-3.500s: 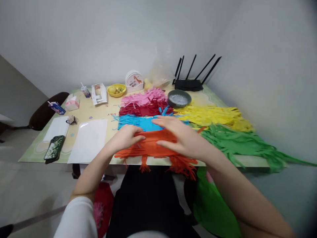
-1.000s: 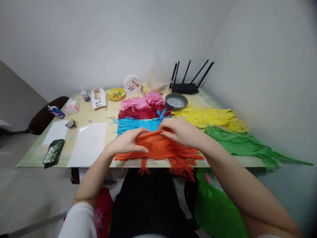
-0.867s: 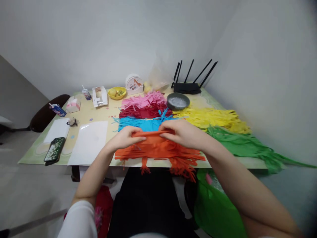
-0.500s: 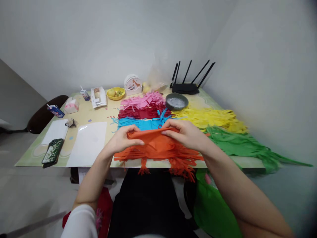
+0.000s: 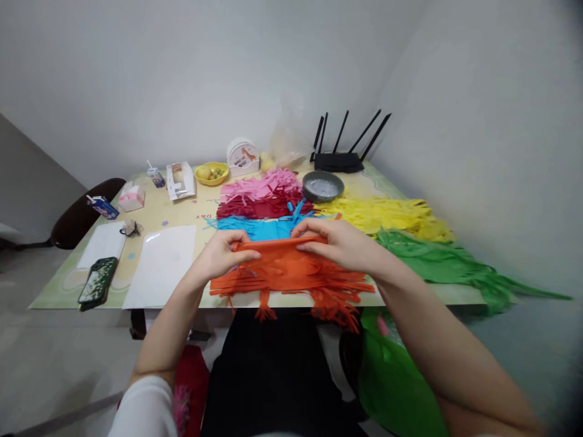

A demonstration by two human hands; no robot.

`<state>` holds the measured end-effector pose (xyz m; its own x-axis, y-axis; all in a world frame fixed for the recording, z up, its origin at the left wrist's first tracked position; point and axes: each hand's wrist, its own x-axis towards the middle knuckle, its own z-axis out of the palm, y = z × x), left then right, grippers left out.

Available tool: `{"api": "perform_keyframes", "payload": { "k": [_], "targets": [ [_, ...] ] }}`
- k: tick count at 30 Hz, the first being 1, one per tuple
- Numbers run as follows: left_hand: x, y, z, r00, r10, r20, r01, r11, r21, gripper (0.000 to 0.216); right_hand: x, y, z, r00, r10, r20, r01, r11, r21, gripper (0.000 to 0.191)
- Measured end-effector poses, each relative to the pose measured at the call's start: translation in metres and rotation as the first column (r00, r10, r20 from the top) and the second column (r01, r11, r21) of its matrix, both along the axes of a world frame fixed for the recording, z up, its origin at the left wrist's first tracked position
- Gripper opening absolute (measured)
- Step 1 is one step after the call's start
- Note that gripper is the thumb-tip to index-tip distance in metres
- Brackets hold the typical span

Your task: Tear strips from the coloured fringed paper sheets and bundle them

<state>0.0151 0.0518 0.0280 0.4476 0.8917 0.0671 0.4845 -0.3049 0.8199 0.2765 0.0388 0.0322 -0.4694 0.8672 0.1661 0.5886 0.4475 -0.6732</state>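
Note:
A pile of orange fringed paper point(image 5: 291, 276) lies at the table's near edge, its cut strips hanging over the front. My left hand point(image 5: 222, 255) pinches the far left corner of the top orange sheet. My right hand point(image 5: 339, 243) pinches the same far edge toward the right. Between them the edge is lifted a little and pulled straight. Just behind lie blue fringed paper point(image 5: 257, 227), then dark red point(image 5: 262, 208) and pink point(image 5: 262, 185) piles.
Yellow point(image 5: 387, 215) and green point(image 5: 437, 261) fringed paper cover the right side. A grey bowl point(image 5: 323, 186) and black router point(image 5: 339, 161) stand at the back. White sheets point(image 5: 159, 264), a phone point(image 5: 95, 283), small cartons and a yellow dish point(image 5: 212, 173) occupy the left. A chair point(image 5: 77, 212) stands far left.
Earlier both hands lay flat on the orange pile; since then they have pinched the far edge of the top sheet, raised it and stretched it between them.

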Motion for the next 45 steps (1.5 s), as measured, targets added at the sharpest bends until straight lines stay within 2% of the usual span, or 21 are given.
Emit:
{"api": "perform_keyframes", "payload": {
  "k": [3, 6, 9, 14, 16, 19, 22, 26, 28, 30, 33, 35, 37, 39, 40, 42, 44, 45],
  "targets": [
    [-0.001, 0.000, 0.009, 0.996, -0.078, -0.048, 0.079, 0.997, 0.022, 0.031, 0.000, 0.001, -0.001, 0.999, 0.010, 0.040, -0.010, 1.000, 0.000, 0.012],
    [-0.001, 0.002, 0.011, 0.994, -0.084, -0.066, 0.085, 0.996, 0.002, 0.028, 0.000, 0.001, 0.000, 0.996, 0.030, 0.082, -0.031, 0.999, 0.010, 0.014],
    [0.000, 0.005, 0.008, 0.990, -0.094, -0.105, 0.094, 0.996, -0.009, 0.024, 0.001, 0.000, 0.003, 0.995, 0.039, 0.096, -0.042, 0.999, 0.027, 0.017],
    [0.007, 0.002, 0.000, 0.988, -0.121, -0.098, 0.133, 0.982, 0.134, 0.025, 0.001, -0.002, 0.009, 0.991, 0.041, 0.130, -0.038, 0.999, -0.023, 0.016],
    [0.011, 0.001, -0.004, 0.984, -0.148, -0.094, 0.161, 0.977, 0.143, 0.028, 0.002, -0.002, 0.012, 0.990, 0.037, 0.138, -0.031, 0.999, -0.045, 0.016],
    [0.014, 0.002, -0.008, 0.984, -0.159, -0.079, 0.164, 0.985, 0.052, 0.021, 0.003, -0.002, 0.015, 0.990, 0.044, 0.134, -0.036, 0.998, -0.060, 0.017],
    [0.012, 0.005, -0.007, 0.985, -0.174, 0.008, 0.174, 0.981, -0.085, 0.026, 0.005, -0.004, 0.015, 0.994, 0.047, 0.103, -0.041, 0.997, -0.064, 0.018],
    [0.006, 0.003, -0.004, 0.988, -0.087, 0.128, 0.108, 0.980, -0.169, 0.032, 0.003, -0.009, 0.007, 0.996, -0.029, -0.081, 0.019, 0.993, -0.120, 0.021],
    [0.006, 0.000, -0.002, 0.981, -0.029, 0.192, 0.052, 0.992, -0.116, 0.033, 0.001, -0.013, 0.000, 0.976, -0.067, -0.207, 0.040, 0.990, -0.132, 0.020],
    [0.006, -0.003, -0.002, 0.964, -0.034, 0.265, 0.045, 0.998, -0.036, 0.033, -0.002, -0.016, -0.006, 0.956, -0.079, -0.283, 0.058, 0.995, -0.080, 0.018],
    [-0.001, -0.001, -0.007, 0.937, -0.068, 0.342, 0.069, 0.998, 0.009, 0.029, -0.001, -0.018, -0.011, 0.958, -0.064, -0.280, 0.070, 0.997, 0.014, 0.016],
    [-0.014, 0.006, -0.015, 0.933, -0.025, 0.358, 0.019, 1.000, 0.020, 0.026, 0.003, -0.018, -0.010, 0.972, -0.073, -0.223, 0.081, 0.996, 0.028, 0.018],
    [-0.030, 0.013, -0.024, 0.953, 0.062, 0.295, -0.085, 0.994, 0.065, 0.020, 0.007, -0.019, -0.007, 0.982, -0.111, -0.152, 0.116, 0.993, 0.029, 0.020],
    [-0.042, 0.017, -0.030, 0.973, 0.186, 0.140, -0.210, 0.960, 0.185, 0.012, 0.011, -0.020, -0.002, 0.988, -0.138, -0.073, 0.141, 0.989, 0.037, 0.021],
    [-0.044, 0.015, -0.030, 0.972, 0.224, 0.065, -0.234, 0.937, 0.259, 0.013, 0.011, -0.020, 0.001, 0.989, -0.141, -0.034, 0.143, 0.988, 0.050, 0.021],
    [-0.036, 0.008, -0.027, 0.982, 0.189, -0.019, -0.169, 0.912, 0.375, 0.031, 0.010, -0.021, 0.008, 0.991, -0.128, 0.033, 0.125, 0.988, 0.088, 0.021],
    [-0.017, -0.002, -0.021, 1.000, 0.007, -0.030, 0.006, 0.911, 0.413, 0.049, 0.008, -0.021, 0.013, 0.993, -0.097, 0.062, 0.089, 0.989, 0.119, 0.021],
    [-0.007, -0.005, -0.019, 0.996, -0.080, -0.030, 0.085, 0.908, 0.411, 0.051, 0.007, -0.021, 0.015, 0.995, -0.080, 0.063, 0.072, 0.990, 0.122, 0.022]
  ]
}}
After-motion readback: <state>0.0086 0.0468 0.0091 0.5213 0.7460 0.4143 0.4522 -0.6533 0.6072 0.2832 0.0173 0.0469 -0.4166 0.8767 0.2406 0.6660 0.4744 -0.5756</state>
